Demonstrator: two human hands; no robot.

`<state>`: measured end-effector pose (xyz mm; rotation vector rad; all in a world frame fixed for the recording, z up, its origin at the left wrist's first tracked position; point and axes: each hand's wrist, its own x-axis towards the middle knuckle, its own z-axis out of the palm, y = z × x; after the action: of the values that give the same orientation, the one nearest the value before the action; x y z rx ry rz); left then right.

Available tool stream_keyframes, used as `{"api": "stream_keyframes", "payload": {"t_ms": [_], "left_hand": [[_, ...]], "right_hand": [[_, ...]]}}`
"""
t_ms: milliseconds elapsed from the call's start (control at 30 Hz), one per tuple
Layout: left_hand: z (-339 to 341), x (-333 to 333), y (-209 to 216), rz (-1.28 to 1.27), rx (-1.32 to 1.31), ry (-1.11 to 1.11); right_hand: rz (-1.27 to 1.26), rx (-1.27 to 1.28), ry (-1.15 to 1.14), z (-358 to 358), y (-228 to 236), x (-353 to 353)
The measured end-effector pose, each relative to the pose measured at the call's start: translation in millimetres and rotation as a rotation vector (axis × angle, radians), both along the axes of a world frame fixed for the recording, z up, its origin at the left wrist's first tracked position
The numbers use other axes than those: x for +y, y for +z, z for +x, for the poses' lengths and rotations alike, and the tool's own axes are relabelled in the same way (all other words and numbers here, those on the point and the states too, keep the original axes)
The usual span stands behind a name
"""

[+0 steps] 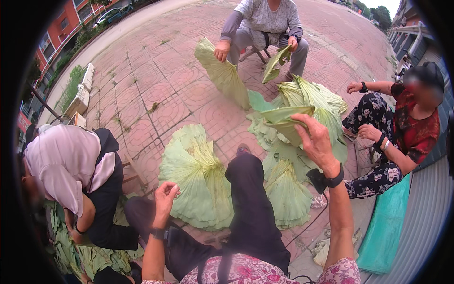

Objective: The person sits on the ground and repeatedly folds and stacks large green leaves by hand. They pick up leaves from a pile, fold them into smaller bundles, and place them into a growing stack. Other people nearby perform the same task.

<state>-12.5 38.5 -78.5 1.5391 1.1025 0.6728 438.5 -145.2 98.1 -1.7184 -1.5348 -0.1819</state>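
My right hand (314,142) is raised over the pile on the right, its thumb and fingers closed on the edge of a folded pale green lotus leaf (281,116). My left hand (165,199) hovers by the left stack of lotus leaves (196,184), its fingers curled inward with nothing visible in them. That fanned stack lies on the paving just left of my knee. Beneath and beyond my right hand spreads a larger heap of lotus leaves (309,99). A smaller fan of leaves (286,199) lies nearer, right of my leg.
Opposite me, a seated person (269,23) holds a leaf in each hand. Another person (411,123) sits at the right, and one (75,165) bends over more leaves (101,260) at the left. Green sheeting (385,227) lies beside a corrugated metal surface (428,213).
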Motion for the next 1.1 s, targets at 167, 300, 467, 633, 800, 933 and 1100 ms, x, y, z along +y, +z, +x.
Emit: {"api": "stream_keyframes", "payload": {"t_ms": [167, 300, 467, 633, 800, 933, 1100], "left_hand": [[13.4, -13.3, -18.8, 0.014, 0.146, -0.221], [24.2, -7.7, 8.1, 0.107, 0.311, -0.336], [12.7, 10.6, 5.1, 0.138, 0.427, -0.353], [5.8, 7.9, 12.9, 0.081, 0.468, -0.345], [-9.2, 9.8, 19.4, 0.095, 0.535, -0.344], [-17.2, 3.7, 12.8, 0.074, 0.528, -0.328], [-26.4, -2.1, 46.4, 0.155, 0.762, -0.501]], "right_hand": [[-0.522, 0.402, 0.308, 12.3, -54.3, -53.9], [-0.765, 0.138, 0.035, 65.9, -168.0, -47.5], [-0.494, 0.37, -0.047, 102.8, -212.3, 98.1], [-0.345, 0.292, -0.099, 96.4, -217.8, 233.8], [-0.172, 0.123, -0.362, 73.9, -253.7, 277.9], [-0.124, 0.077, -0.588, 79.0, -260.7, 285.4], [-0.058, -0.002, -0.755, 85.2, -240.7, 279.7]]}}
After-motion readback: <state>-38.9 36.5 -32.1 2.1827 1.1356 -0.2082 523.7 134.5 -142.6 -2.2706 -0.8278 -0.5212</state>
